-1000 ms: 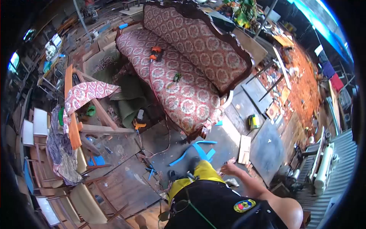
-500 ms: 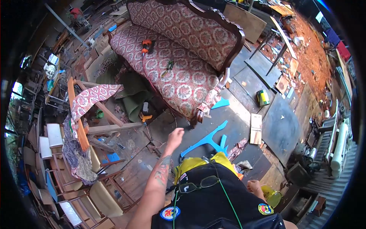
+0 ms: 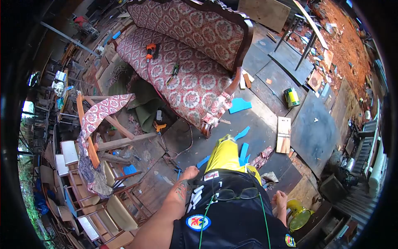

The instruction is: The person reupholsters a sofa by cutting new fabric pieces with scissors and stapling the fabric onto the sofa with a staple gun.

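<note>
My left hand hangs by my left hip, its fingers curled closed; nothing shows in it. At my right side, my right hand is closed with thumb and fingers together. Whatever it may hold is too small to make out. A patterned red and cream sofa with a dark carved wooden frame stands ahead, out of reach of both hands. On its seat lie an orange and black power tool with a red hose and a pair of green-handled pliers. Blue cut-out pieces lie on the floor before me.
A tin and a small wooden board are on the floor to the right. Chairs crowd the lower left, near a wooden frame draped with patterned cloth. A yellow bucket stands beside my right hand.
My left hand has dropped back from in front toward my hip. My yellow-clad leg has come forward over the blue pieces, and the view has shifted slightly. The sofa tools lie as before.
</note>
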